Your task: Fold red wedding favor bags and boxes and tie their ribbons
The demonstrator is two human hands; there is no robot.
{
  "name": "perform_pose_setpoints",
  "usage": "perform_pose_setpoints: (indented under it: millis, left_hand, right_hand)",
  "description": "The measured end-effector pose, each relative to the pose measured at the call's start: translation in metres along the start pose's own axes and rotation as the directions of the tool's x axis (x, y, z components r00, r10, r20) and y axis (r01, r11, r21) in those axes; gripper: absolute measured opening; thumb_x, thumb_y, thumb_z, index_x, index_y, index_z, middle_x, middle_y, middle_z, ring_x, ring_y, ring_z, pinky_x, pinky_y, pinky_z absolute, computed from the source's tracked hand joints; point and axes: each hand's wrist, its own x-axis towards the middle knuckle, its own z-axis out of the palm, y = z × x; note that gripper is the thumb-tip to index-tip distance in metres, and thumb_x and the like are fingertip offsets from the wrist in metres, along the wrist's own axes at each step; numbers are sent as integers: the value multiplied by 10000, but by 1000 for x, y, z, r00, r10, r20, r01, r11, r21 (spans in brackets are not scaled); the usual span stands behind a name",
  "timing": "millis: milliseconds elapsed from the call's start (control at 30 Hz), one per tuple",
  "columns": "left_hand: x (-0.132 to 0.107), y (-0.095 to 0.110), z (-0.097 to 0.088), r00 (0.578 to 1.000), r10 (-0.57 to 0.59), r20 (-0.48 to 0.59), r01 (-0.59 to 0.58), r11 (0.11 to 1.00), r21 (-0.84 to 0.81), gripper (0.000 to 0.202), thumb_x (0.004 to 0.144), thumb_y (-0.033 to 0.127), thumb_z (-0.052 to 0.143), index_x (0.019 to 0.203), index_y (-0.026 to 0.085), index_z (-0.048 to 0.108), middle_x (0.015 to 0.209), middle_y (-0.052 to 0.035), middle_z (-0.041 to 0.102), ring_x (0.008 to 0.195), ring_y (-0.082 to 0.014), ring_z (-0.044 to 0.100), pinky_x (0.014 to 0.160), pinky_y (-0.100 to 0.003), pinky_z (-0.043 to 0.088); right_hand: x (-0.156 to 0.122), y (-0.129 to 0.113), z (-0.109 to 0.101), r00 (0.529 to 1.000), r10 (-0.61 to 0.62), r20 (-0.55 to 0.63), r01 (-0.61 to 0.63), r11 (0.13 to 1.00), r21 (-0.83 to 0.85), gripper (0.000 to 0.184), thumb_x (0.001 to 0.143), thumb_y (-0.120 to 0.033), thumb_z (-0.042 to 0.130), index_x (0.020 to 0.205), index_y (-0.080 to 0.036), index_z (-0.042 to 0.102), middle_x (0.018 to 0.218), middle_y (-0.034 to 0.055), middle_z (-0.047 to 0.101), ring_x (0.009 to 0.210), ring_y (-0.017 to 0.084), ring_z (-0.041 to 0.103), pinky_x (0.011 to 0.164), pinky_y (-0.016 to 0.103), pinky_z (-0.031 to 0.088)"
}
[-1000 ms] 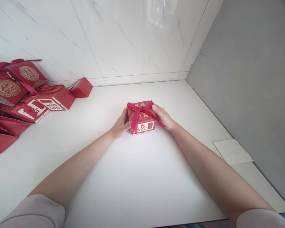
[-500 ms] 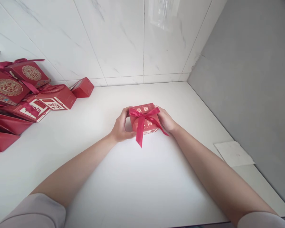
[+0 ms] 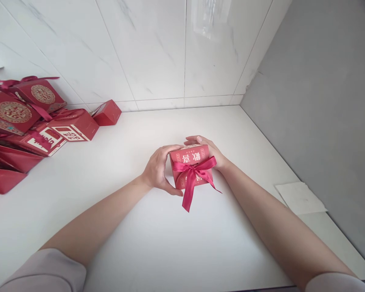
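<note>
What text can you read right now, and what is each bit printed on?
"歡喜", as best I can tell, in white: top of the small red box held between the left hand and right hand.
"囍", in a gold roundel: lid of a flat box in the pile, and of the box behind it.
"囍", it seems, red on a white label: another piled box.
Small print on the held box: too small to read.

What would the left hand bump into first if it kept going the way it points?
The ribboned red box: the left hand grips its side. Beyond it, probably the right hand; depth there is unclear.
</note>
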Motion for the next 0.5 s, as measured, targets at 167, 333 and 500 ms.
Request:
perform_pose_setpoints:
  millis: [167, 333, 500]
  left_hand:
    - [-3, 0, 0, 999, -49, 18, 49, 999, -5, 1309, 459, 796, 880, 1557, 289, 381, 1357, -156, 677, 1161, -401, 740, 977, -544, 606]
    - [-5, 1, -1, 984, -153, 90, 159, 985, -65, 1305, 462, 735, 920, 1553, 300, 352, 1426, -167, 639, 1236, -435, 699, 1044, -579, 568]
    - [-1, -2, -1, 845, -494, 204, 534, 782, -321, 975, 768, 769, 732, 1511, 239, 392, 1424, -188, 657, 1239, -406, 701, 990, -532, 593]
  right_hand:
    - [-1, -1, 0, 1000, -3, 0, 3, 1000, -18, 585, 947, -748, 594, 1238, -259, 727, 1320, 101, 757, 1243, 327, 696, 1066, 499, 524]
    - [-1, -1, 0, 1000, -7, -18, 7, 1000, -23, 550, 954, -720, 600, 1228, -263, 737, 1290, 85, 769, 1229, 323, 702, 1074, 498, 528]
    - [1, 2, 4, 997, -49, -66, 51, 998, 42, 480, 949, -681, 614, 1072, -236, 744, 1197, 68, 795, 1170, 326, 720, 1087, 507, 540]
